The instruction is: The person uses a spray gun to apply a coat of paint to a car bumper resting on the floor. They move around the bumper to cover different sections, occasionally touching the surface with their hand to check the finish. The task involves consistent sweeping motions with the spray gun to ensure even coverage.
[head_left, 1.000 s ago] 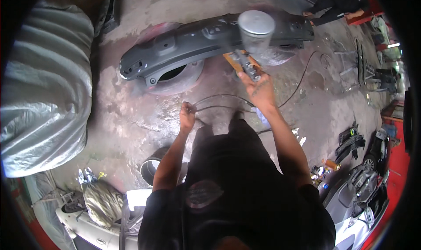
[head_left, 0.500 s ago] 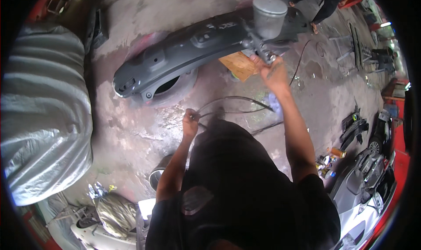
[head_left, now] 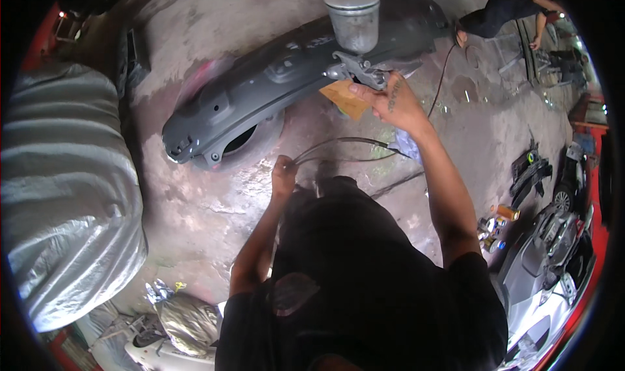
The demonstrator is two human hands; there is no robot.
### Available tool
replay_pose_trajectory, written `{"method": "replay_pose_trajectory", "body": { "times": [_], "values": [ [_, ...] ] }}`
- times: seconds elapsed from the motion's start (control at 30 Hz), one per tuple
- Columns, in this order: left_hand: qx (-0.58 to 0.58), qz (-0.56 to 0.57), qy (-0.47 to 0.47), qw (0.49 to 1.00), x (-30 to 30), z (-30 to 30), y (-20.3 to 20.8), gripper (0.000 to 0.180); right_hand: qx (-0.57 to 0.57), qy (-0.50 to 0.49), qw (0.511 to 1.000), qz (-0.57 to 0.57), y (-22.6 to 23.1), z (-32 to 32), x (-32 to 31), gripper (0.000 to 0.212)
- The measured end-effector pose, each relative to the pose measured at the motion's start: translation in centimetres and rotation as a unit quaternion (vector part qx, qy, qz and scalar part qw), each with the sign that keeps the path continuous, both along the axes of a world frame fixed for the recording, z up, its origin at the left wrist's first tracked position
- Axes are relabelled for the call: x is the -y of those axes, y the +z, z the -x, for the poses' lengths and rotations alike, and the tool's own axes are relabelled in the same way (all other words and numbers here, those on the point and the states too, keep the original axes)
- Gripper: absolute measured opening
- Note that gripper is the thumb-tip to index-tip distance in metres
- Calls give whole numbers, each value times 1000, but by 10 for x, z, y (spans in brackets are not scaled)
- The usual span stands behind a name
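Right hand (head_left: 390, 101) fingers closed round spray gun (head_left: 357, 62) grip, upper centre; top-heavy metal cup. Left hand (head_left: 284, 174) pinches springy hose (head_left: 338, 141).

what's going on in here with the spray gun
A person stands over a dark grey body panel lying on the stained floor. The right hand holds a spray gun with a metal cup above the panel. The left hand grips the hose looping to the gun. Another person crouches farther back.
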State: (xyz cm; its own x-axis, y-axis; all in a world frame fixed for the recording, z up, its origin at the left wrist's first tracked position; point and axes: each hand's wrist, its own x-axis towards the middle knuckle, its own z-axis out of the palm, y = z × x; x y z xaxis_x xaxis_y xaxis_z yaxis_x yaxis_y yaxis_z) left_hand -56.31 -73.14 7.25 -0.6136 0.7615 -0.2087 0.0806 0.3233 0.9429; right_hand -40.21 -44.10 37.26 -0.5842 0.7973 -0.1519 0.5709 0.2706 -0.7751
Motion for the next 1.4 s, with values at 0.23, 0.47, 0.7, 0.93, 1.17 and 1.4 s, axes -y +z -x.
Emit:
{"method": "replay_pose_trajectory", "body": {
  "times": [0.23,0.47,0.7,0.93,1.17,1.4],
  "values": [
    [-59,5,-81,995,-2,16,-5,17,41,-66,986,-147,-1,12,-22,53],
    [55,78,-125,987,-19,48,10,20,75,-126,987,-61,27,51,10,41],
    [48,51,-248,966,17,128,-38,22,-67,-124,989,-48,39,82,95,28],
    [109,71,-292,947,35,159,-19,26,68,-152,980,-104,70,169,141,42],
    [88,78,-337,934,63,194,-55,25,104,-73,991,-36,64,210,202,50],
    [65,74,-365,926,71,209,-35,23,138,-135,975,-111,64,215,217,41]
  ]
}}
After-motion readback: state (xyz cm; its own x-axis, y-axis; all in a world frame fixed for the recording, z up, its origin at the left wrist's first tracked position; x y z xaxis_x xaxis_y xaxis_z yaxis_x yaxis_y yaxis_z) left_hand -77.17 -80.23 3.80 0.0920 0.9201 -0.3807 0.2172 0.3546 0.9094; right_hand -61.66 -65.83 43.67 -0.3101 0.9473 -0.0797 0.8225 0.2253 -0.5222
